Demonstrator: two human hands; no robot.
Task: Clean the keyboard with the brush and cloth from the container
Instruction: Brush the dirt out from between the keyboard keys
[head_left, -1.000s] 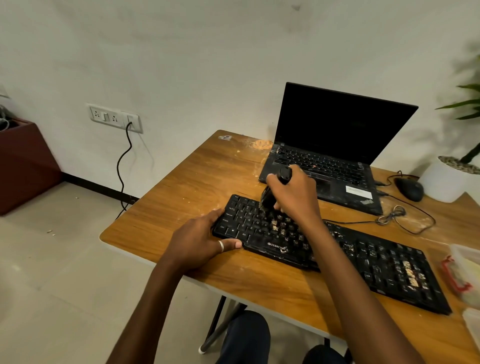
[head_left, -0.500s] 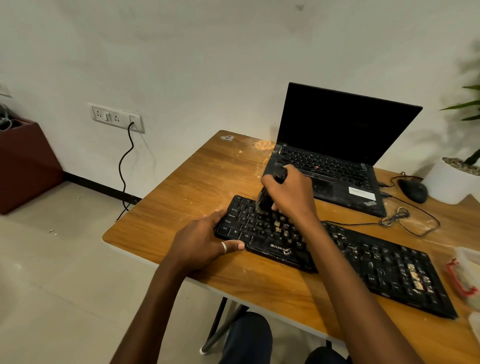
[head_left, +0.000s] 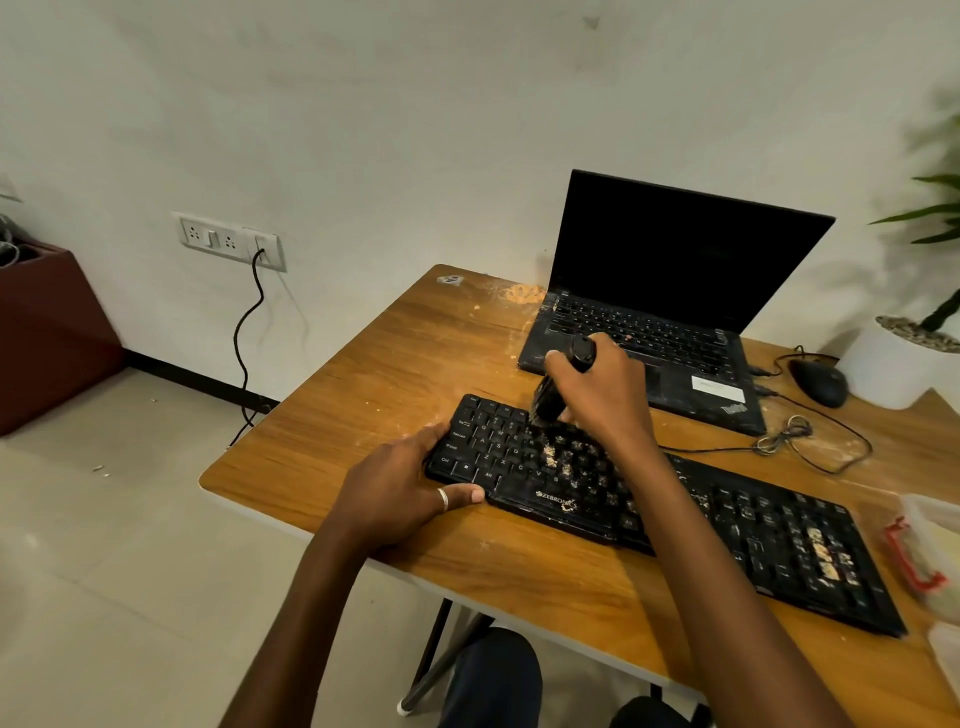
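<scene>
The brush (head_left: 558, 387) is mostly hidden inside the right hand (head_left: 602, 395), which is wrapped tight around its dark handle; only the handle's top and the black bristle end show, and the bristles meet the upper left keys of the keyboard (head_left: 675, 514). Pale crumbs sit among the keys just below the bristles and again near the keyboard's right end. The right forearm crosses over the keyboard's middle and covers the keys there. The left hand (head_left: 405, 488) lies flat against the keyboard's left end, fingers pressed together along its side and the ringed thumb on its front edge. The container (head_left: 930, 551), with a red clip, is cut off by the frame just right of the keyboard, and its contents are too blurred to make out; no cloth can be picked out. Behind the keyboard stands an open laptop (head_left: 670, 291), with a mouse (head_left: 821, 384) and a looped cable (head_left: 800, 441) behind its right half. Left of the keyboard the tabletop (head_left: 363, 405) is bare wood out to its rounded edge, and a narrow strip runs along the near edge.
</scene>
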